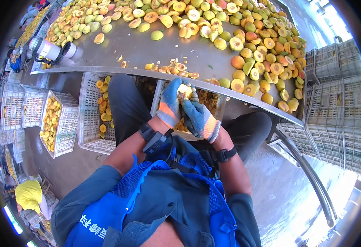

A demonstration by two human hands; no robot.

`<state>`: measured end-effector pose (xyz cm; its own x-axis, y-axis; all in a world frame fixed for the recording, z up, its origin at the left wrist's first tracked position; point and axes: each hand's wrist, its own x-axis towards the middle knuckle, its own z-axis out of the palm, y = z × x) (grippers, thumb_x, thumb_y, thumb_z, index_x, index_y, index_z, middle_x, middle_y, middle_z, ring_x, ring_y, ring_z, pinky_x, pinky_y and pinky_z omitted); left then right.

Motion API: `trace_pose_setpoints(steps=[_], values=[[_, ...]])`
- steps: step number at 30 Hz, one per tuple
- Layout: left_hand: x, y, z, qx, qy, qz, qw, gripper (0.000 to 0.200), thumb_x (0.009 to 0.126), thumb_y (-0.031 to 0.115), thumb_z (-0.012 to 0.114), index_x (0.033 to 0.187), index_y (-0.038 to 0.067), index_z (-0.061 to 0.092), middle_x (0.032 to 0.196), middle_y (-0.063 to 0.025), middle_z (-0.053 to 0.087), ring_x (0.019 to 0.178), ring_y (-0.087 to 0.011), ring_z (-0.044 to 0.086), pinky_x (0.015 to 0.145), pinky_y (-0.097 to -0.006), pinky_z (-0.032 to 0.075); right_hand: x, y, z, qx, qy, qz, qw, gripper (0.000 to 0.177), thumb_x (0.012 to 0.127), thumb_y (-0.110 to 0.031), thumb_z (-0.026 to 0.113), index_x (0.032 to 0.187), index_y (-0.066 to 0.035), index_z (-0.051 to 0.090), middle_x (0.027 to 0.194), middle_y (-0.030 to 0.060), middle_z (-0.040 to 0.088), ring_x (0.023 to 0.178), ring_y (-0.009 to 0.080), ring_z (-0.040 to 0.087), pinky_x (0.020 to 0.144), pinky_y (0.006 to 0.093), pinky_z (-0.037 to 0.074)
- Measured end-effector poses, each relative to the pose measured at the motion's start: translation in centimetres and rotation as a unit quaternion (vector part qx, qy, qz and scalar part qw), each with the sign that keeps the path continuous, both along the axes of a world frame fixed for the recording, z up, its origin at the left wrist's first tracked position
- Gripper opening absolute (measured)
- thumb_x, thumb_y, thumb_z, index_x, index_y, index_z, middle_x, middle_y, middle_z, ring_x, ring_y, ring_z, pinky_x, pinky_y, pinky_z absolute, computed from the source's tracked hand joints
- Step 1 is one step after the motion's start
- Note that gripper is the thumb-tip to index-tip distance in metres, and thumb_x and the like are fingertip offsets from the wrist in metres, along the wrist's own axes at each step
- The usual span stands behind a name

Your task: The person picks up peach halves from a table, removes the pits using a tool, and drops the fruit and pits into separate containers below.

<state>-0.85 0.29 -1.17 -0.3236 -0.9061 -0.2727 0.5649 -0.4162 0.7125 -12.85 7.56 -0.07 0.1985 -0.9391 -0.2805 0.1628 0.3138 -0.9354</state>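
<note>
Both my hands wear blue-and-orange work gloves and are close together just over the front edge of the metal table (106,49). My left hand (171,102) is closed around a pale yellow peach half (184,91). Against the lower right side of that fruit, my right hand (199,117) is closed too; what its fingers grip is hidden. A crate of cut fruit pieces (208,100) stands below my hands, between my knees. Peach stones and scraps (174,67) lie on the table edge just beyond my left hand.
A large heap of peach halves (267,53) covers the table's far and right parts. A flask (46,49) lies at the left. Crates of fruit (59,123) stand left on the floor, and stacked crates (332,99) rise at right. A person in yellow (29,195) is far left.
</note>
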Motion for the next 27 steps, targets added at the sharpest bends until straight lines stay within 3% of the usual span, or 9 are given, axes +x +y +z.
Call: trace_pose_setpoints(steps=[3, 6, 9, 15, 18, 22, 25, 26, 27], values=[[-0.1, 0.6, 0.6, -0.041, -0.047, 0.002, 0.998, 0.030, 0.102, 0.033, 0.050, 0.094, 0.007, 0.061, 0.086, -0.0087, 0.066, 0.075, -0.0191, 0.066, 0.069, -0.0329, 0.057, -0.6, 0.0, 1.1, 0.098, 0.015, 0.036, 0.994, 0.044, 0.107, -0.038, 0.049, 0.105, 0.003, 0.066, 0.080, 0.0006, 0.060, 0.073, 0.0078, 0.053, 0.062, 0.0260, 0.047], [0.0, 0.3, 1.1, 0.064, 0.017, -0.035, 0.997, 0.033, 0.102, 0.036, 0.051, 0.089, 0.007, 0.061, 0.081, -0.0097, 0.066, 0.072, -0.0199, 0.066, 0.068, -0.0331, 0.056, -0.7, -0.1, 2.7, 0.153, -0.018, 0.041, 0.987, 0.043, 0.107, -0.040, 0.049, 0.100, -0.001, 0.067, 0.075, -0.0001, 0.059, 0.064, 0.0070, 0.052, 0.054, 0.0244, 0.044], [0.1, 0.6, 0.9, 0.054, -0.021, -0.038, 0.998, 0.037, 0.103, 0.039, 0.051, 0.087, 0.007, 0.062, 0.078, -0.0102, 0.066, 0.070, -0.0207, 0.065, 0.068, -0.0329, 0.056, -1.2, 0.2, 2.5, 0.158, -0.040, 0.066, 0.984, 0.043, 0.107, -0.045, 0.048, 0.092, -0.006, 0.062, 0.062, -0.0040, 0.050, 0.046, 0.0057, 0.043, 0.042, 0.0220, 0.032], [0.2, 1.1, 0.3, 0.051, 0.010, -0.072, 0.996, 0.038, 0.103, 0.040, 0.051, 0.090, 0.006, 0.062, 0.081, -0.0105, 0.067, 0.071, -0.0210, 0.065, 0.067, -0.0321, 0.055, -1.5, 1.1, 2.0, 0.197, -0.186, 0.078, 0.959, 0.041, 0.107, -0.045, 0.047, 0.093, -0.008, 0.058, 0.059, -0.0045, 0.045, 0.042, 0.0055, 0.037, 0.038, 0.0220, 0.028], [0.2, 1.2, 0.9, 0.018, 0.045, -0.122, 0.991, 0.037, 0.102, 0.040, 0.052, 0.093, 0.006, 0.063, 0.085, -0.0114, 0.068, 0.072, -0.0215, 0.066, 0.069, -0.0322, 0.056, -2.0, 1.5, 0.3, 0.275, -0.478, 0.121, 0.825, 0.042, 0.107, -0.047, 0.045, 0.098, -0.008, 0.058, 0.057, -0.0039, 0.043, 0.040, 0.0065, 0.035, 0.037, 0.0214, 0.027], [0.5, -0.2, 3.4, 0.064, 0.019, -0.121, 0.990, 0.040, 0.102, 0.041, 0.052, 0.097, 0.003, 0.062, 0.086, -0.0135, 0.066, 0.079, -0.0260, 0.067, 0.071, -0.0376, 0.059, -0.9, 1.9, -0.9, 0.252, -0.580, 0.119, 0.766, 0.044, 0.106, -0.048, 0.045, 0.099, -0.006, 0.057, 0.057, -0.0011, 0.043, 0.039, 0.0081, 0.034, 0.035, 0.0221, 0.027], [4.2, -3.2, 1.6, 0.117, 0.125, -0.033, 0.985, 0.040, 0.103, 0.042, 0.053, 0.107, 0.003, 0.063, 0.093, -0.0165, 0.069, 0.075, -0.0293, 0.068, 0.069, -0.0393, 0.059, -0.3, 2.3, -0.3, 0.198, -0.560, 0.125, 0.795, 0.044, 0.107, -0.047, 0.044, 0.098, -0.007, 0.058, 0.057, -0.0004, 0.042, 0.038, 0.0082, 0.033, 0.034, 0.0217, 0.025], [6.4, -3.7, 1.6, 0.060, 0.023, 0.050, 0.997, 0.036, 0.104, 0.037, 0.053, 0.112, 0.003, 0.063, 0.096, -0.0175, 0.070, 0.077, -0.0285, 0.069, 0.071, -0.0402, 0.060, -0.5, 2.3, -1.6, 0.227, -0.537, 0.110, 0.805, 0.047, 0.107, -0.046, 0.042, 0.100, -0.003, 0.059, 0.061, 0.0092, 0.055, 0.042, 0.0187, 0.048, 0.040, 0.0318, 0.041], [8.8, -3.8, 2.8, -0.213, -0.233, 0.031, 0.949, 0.035, 0.105, 0.035, 0.052, 0.113, 0.002, 0.063, 0.098, -0.0165, 0.071, 0.081, -0.0265, 0.071, 0.074, -0.0386, 0.060, 0.1, 2.2, -2.0, 0.114, -0.289, 0.111, 0.944, 0.047, 0.107, -0.046, 0.043, 0.101, -0.002, 0.060, 0.066, 0.0143, 0.059, 0.049, 0.0251, 0.054, 0.046, 0.0367, 0.045]])
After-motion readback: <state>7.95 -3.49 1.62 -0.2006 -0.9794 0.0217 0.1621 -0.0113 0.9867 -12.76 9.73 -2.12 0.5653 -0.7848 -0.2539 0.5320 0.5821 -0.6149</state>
